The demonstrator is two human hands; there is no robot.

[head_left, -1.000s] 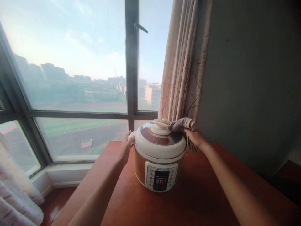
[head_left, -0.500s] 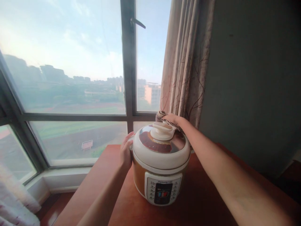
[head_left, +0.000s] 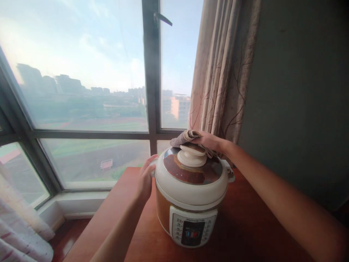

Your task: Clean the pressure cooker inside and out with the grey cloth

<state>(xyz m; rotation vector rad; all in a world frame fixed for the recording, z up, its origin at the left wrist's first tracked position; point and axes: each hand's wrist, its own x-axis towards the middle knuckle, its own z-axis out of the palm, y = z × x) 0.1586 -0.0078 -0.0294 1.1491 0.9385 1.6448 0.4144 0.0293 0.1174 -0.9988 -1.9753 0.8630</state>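
Observation:
A white and orange electric pressure cooker stands on a red-brown wooden table. Its lid has a brown top and a cream knob. My left hand presses flat against the cooker's left side, just under the lid rim. My right hand reaches over the back of the lid and holds a grey-brown cloth against it, just behind the knob. The control panel with its buttons faces me.
A large window with a dark frame and a handle fills the left and middle. A beige patterned curtain hangs right behind the cooker. A grey wall is on the right. Another curtain shows at lower left.
My right hand has carried the cloth from the lid's right edge to the back of the lid behind the knob. My left hand stays on the cooker's side.

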